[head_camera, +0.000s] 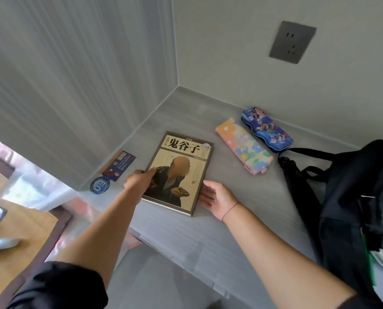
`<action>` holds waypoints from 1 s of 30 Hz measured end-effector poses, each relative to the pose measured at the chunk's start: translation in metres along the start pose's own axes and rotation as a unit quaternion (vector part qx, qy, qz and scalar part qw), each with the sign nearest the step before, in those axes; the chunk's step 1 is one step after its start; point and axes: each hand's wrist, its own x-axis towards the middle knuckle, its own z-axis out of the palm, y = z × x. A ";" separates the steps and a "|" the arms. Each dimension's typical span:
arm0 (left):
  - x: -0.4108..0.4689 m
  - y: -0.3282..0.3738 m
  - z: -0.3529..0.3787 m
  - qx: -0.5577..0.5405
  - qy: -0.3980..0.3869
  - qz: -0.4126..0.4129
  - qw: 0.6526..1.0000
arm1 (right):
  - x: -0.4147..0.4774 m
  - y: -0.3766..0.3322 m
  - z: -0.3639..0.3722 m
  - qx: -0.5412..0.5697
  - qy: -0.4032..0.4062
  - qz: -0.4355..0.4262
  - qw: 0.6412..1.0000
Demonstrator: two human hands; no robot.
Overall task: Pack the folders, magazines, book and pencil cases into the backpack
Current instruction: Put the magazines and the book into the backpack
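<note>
A brown-and-tan book (181,166) with a painted figure on its cover lies flat on the grey desk (208,230). My left hand (140,180) grips its left edge, thumb on the cover. My right hand (217,198) is open, fingers touching the book's lower right edge. A floral fabric pencil case (245,148) and a dark blue tin pencil case (267,129) lie side by side behind the book to the right. The black backpack (351,197) stands open at the right, with papers and a green edge showing inside.
A round blue badge (99,185) and a dark card (119,165) lie by the left wall. The desk sits in a wall corner, with a socket (292,42) on the back wall. Left of the desk is a lower wooden surface (18,230).
</note>
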 end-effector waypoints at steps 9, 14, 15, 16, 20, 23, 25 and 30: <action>-0.039 0.013 0.026 -0.036 -0.042 0.000 0.998 | -0.010 -0.003 -0.020 -0.087 0.020 -0.075 0.993; -0.080 0.040 0.054 -0.086 -0.060 0.055 0.993 | -0.051 -0.026 -0.061 -0.044 -0.010 -0.165 0.985; -0.088 0.050 0.061 -0.093 -0.077 0.065 0.991 | -0.063 -0.032 -0.071 -0.037 -0.013 -0.187 0.982; -0.096 0.061 0.068 -0.100 -0.097 0.073 0.987 | -0.075 -0.037 -0.082 -0.029 -0.012 -0.207 0.978; -0.132 0.110 0.101 -0.093 -0.166 0.123 0.974 | -0.125 -0.049 -0.137 -0.012 0.025 -0.247 0.969; -0.164 0.145 0.133 -0.061 -0.196 0.177 0.963 | -0.164 -0.045 -0.181 0.017 0.049 -0.262 0.964; -0.189 0.164 0.157 -0.043 -0.213 0.199 0.956 | -0.192 -0.037 -0.211 0.035 0.061 -0.270 0.960; -0.256 0.191 0.219 0.050 -0.252 0.281 0.925 | -0.260 -0.005 -0.285 0.059 0.097 -0.299 0.948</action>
